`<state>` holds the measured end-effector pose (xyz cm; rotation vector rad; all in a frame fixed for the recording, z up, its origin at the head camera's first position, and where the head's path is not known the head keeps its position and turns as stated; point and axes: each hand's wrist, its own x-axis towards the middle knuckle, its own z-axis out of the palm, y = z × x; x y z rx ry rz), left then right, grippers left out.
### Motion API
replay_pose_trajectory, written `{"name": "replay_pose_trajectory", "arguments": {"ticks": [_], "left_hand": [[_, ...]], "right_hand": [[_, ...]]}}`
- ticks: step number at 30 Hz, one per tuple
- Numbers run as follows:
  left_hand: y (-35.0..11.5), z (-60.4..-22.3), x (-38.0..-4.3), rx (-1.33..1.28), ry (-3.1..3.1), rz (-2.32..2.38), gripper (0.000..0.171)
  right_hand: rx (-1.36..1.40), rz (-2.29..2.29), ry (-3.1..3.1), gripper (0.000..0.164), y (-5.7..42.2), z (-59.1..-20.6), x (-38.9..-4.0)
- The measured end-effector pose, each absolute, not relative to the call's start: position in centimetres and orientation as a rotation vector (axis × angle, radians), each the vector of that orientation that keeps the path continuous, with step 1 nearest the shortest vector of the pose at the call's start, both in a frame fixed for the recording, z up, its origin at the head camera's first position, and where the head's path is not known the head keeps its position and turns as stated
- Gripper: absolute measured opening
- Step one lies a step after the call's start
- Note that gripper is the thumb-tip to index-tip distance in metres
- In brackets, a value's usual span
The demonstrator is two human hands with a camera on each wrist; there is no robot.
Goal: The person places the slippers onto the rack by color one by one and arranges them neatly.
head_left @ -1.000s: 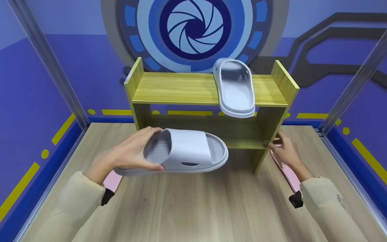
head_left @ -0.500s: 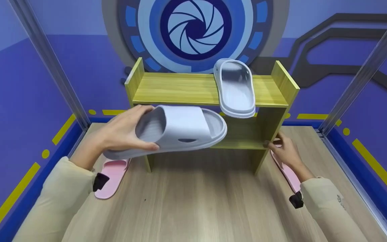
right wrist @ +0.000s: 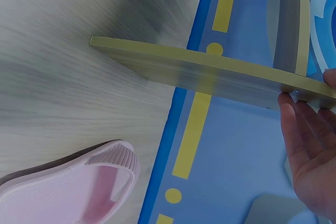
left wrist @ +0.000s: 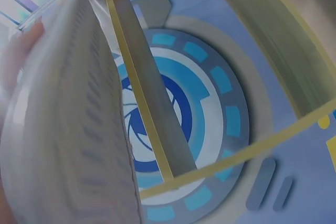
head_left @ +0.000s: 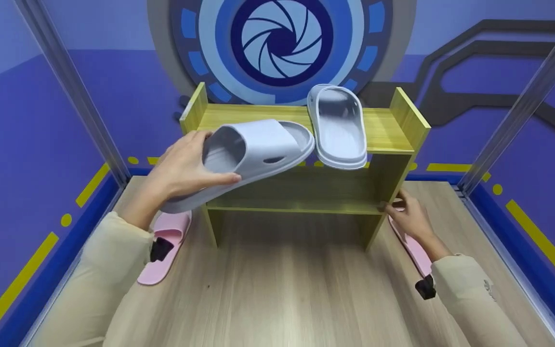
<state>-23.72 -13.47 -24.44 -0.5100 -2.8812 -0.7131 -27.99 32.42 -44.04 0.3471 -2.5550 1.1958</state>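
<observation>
My left hand (head_left: pixel 181 166) grips a light grey slide sandal (head_left: pixel 265 149) at its heel end, thumb along the near side. The sandal is tilted, toe up to the right, and overlaps the top shelf's front edge. In the left wrist view its ribbed sole (left wrist: pixel 89 124) fills the left side. Its mate, another grey sandal (head_left: pixel 340 125), lies on the top shelf of a yellow wooden shoe rack (head_left: pixel 297 210), heel jutting past the front edge. My right hand (head_left: pixel 410 217) pinches the rack's right side panel (right wrist: pixel 210 69), fingers on the outer face and thumb across the edge.
A pink slide sandal (head_left: pixel 166 260) lies on the wooden tabletop (head_left: pixel 277 299) left of the rack, partly behind my left wrist. Another pink sandal (right wrist: pixel 94 192) lies right of it, partly under my right forearm. Blue printed walls (head_left: pixel 109 96) stand behind and at both sides.
My left hand has lifted the grey sandal from in front of the lower shelf to the top shelf's height, tilting its toe upward. My right hand stays on the rack's side panel.
</observation>
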Motion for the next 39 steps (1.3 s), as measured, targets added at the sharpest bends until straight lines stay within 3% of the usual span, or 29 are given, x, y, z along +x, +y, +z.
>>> {"name": "replay_pose_trajectory", "arguments": {"ticks": [7,21,39], "left_hand": [[-11.8,-23.9,-24.6,-0.311,-2.927,-0.585,0.100],[-9.7,-23.0,-27.3,-0.162,-2.957,-0.499,0.104],[-9.9,-22.2,-27.4,-0.278,-3.059,-0.442,0.095]], "right_hand": [[0.340,1.205,-2.558,0.040,32.6,-44.1,-28.0],[0.328,1.161,-2.540,0.036,32.6,-44.1,-28.0],[0.309,1.199,-2.584,0.041,32.6,-44.0,-28.0]]}}
